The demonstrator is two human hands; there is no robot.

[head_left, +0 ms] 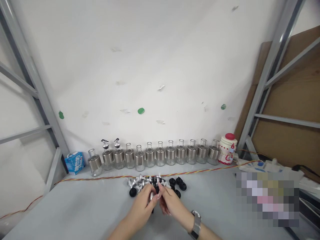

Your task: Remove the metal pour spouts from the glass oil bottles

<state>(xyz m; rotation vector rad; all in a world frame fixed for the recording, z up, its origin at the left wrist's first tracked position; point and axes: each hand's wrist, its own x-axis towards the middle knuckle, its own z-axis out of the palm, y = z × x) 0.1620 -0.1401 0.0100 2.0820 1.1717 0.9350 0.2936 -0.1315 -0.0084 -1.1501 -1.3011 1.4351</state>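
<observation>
My left hand (pixel 142 205) is closed around a silver pour spout (pixel 151 196), with a dark part showing below its fingers. Right beside it my right hand (pixel 172 201) is also closed, thumb and fingers pinched together; what it grips is mostly hidden. Beyond my fingers lies a pile of silver pour spout pieces (pixel 140 180). Several black stoppers (pixel 183 186) lie to the right of the pile, and one black stopper (pixel 132 192) lies at its left. Two bottles in the back row carry silver pourers with black levers (pixel 105 143).
Glass bottles with metal sleeves (pixel 160 154) line the wall. A blue carton (pixel 75 163) stands left of them, a red-topped white jar (pixel 227 150) right. A twisted red-yellow cable (pixel 107 178) crosses the grey table (pixel 75 206). Plastic bags (pixel 275 166) lie at right.
</observation>
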